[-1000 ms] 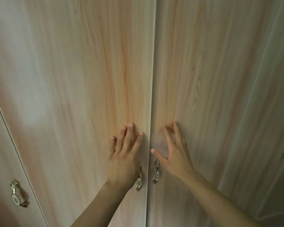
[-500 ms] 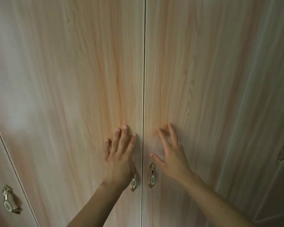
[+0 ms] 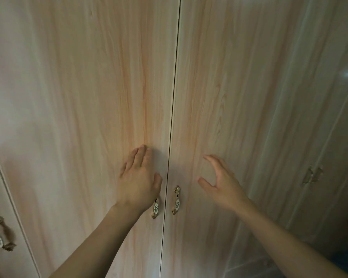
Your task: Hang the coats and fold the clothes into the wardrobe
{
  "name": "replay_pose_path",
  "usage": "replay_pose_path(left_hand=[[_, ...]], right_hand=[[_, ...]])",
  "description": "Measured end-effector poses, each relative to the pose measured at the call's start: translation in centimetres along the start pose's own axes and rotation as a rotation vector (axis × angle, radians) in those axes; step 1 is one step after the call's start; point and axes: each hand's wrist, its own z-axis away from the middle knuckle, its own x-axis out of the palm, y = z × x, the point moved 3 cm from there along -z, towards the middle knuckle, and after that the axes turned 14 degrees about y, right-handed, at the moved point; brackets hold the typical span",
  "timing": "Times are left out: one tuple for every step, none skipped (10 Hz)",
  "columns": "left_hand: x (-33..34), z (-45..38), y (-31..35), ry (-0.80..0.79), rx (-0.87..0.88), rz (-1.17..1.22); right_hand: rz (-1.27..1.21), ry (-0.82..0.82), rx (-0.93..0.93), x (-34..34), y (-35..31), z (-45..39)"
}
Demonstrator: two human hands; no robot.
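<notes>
The wardrobe [image 3: 88, 97] fills the whole view, and its two middle doors of pale wood grain are closed, with only a thin dark seam between them. The left hand [image 3: 138, 181] lies on the left door just beside the seam with fingers straight, and it partly covers the left handle [image 3: 155, 209]. The right hand [image 3: 221, 183] is in front of the right door, beside the right handle [image 3: 176, 200], fingers spread and gripping nothing; whether its tips touch the wood I cannot tell.

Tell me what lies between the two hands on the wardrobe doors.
In the head view, between the left hand and right hand run the closed door seam and the right door's handle.
</notes>
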Motion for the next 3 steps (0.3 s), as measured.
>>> replay_pose_path(left_hand=[[-0.8,1.0,0.2,-0.057,-0.064,0.007],[-2.3,1.9,1.3,-0.088,-0.089,0.001],[-4.1,2.8,3.1,-0.092,-0.113,-0.033]], right_hand=[[0.007,-0.011,-0.016,-1.6,-0.3,1.3],[-0.057,0.083,-0.053,-3.9,-1.0,2.4],[-0.108,0.14,-0.072,-6.4,-0.9,3.1]])
